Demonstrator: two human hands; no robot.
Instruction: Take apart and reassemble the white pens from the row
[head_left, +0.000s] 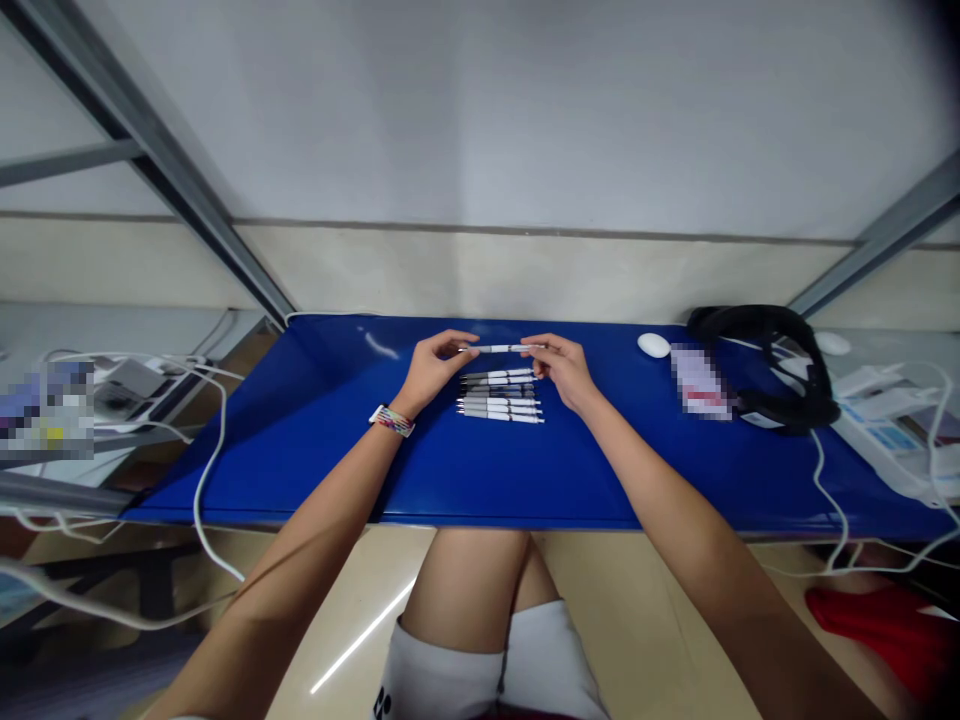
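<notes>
Both my hands hold one white pen (501, 348) level above a blue table (315, 450). My left hand (435, 368) pinches its left end and my right hand (564, 368) pinches its right end. Just below the held pen, a row of several white pens (501, 396) lies side by side on the table between my wrists. A coloured band sits on my left wrist (392, 420).
A white mouse (654, 345) and a black headset (772, 365) lie at the table's right. White cables (206, 470) and devices (127, 385) crowd the shelf at left. More white boxes and cables (885, 430) sit at far right. Metal frame struts (187, 190) rise behind.
</notes>
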